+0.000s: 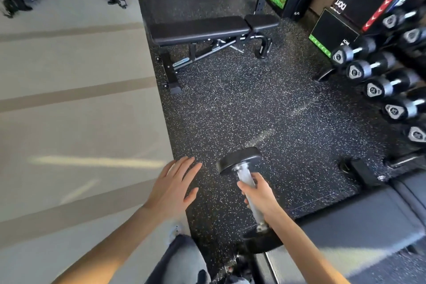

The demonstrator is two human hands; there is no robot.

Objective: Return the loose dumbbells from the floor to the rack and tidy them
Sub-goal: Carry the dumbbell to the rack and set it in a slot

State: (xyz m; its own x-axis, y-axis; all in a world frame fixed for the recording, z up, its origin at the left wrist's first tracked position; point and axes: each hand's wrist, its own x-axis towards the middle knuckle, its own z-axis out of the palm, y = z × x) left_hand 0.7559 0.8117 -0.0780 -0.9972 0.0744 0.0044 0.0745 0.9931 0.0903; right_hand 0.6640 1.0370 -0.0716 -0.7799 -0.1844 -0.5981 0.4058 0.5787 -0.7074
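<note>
Dumbbell carried over the speckled mat

Right hand (258,193) grasps the dumbbell (247,177) by its handle (blurred), above the rubber floor (242,104); left hand (175,187) hangs relaxed, fingers spread; rack (391,90) at right.

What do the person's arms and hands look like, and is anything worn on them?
Both arms are bare as far as the picture shows them; no sleeve covers either forearm. The left hand and the right hand have no gloves. I see no watch, bracelet or ring, though the picture is a little blurred, so a thin ring could be missed.
</note>
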